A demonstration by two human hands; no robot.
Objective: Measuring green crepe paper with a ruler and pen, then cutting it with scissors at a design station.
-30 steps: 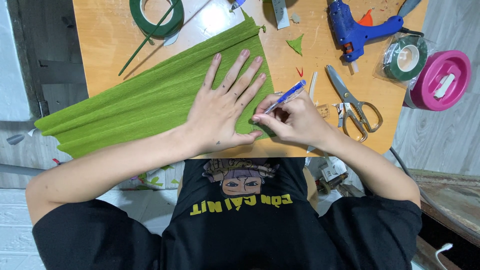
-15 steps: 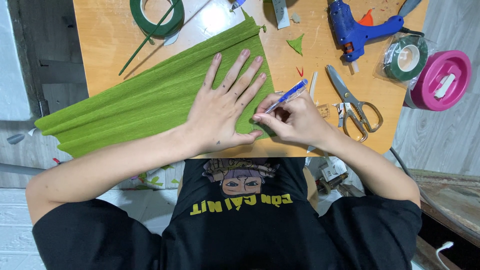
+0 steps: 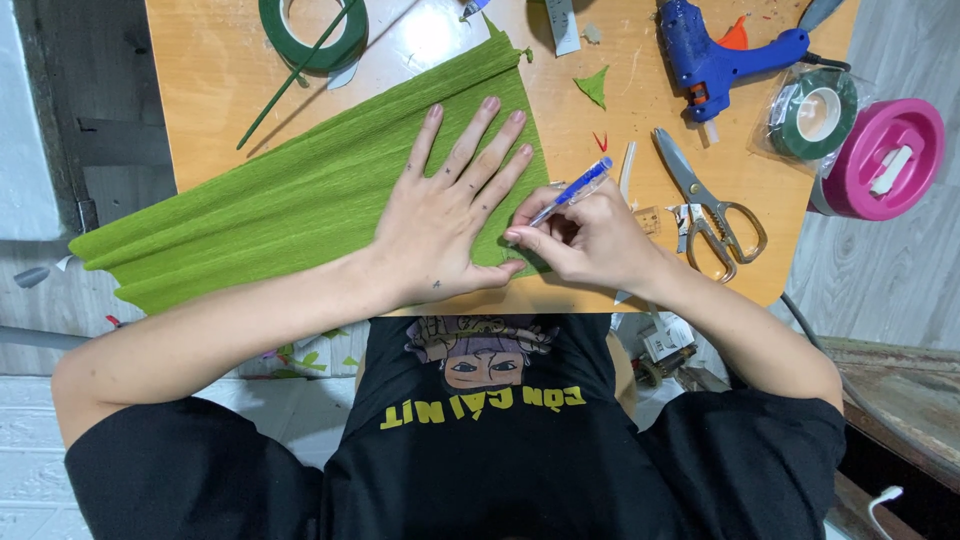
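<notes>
The left hand (image 3: 440,225) lies flat with fingers spread on a long sheet of green crepe paper (image 3: 280,205), pinning its near end to the wooden counter (image 3: 215,90). The left grip is wide and flat, holding nothing, only pressing. The right hand (image 3: 590,240) has its grip closed narrowly on a blue pen (image 3: 570,193), whose tip meets the paper's edge just beside the left thumb.

The paper stretches from the middle of the counter out past its left edge, where the far end hangs unsupported. That overhang looks like the main risk: its weight could drag the sheet sideways if the left palm eases off, and any line being marked would wander. Crepe is soft and ridged, so a hard pen stroke may well snag or tear it, especially so close to the edge.

The pen works almost against the left thumb, so a slip could ink the skin instead.

Scissors (image 3: 710,205) lie just right of the right wrist, blades pointing away; a careless sweep of the forearm might knock them. A blue glue gun (image 3: 715,55), a green tape roll (image 3: 312,35) and a pink round container (image 3: 885,160) sit farther off, well apart from the hands.
</notes>
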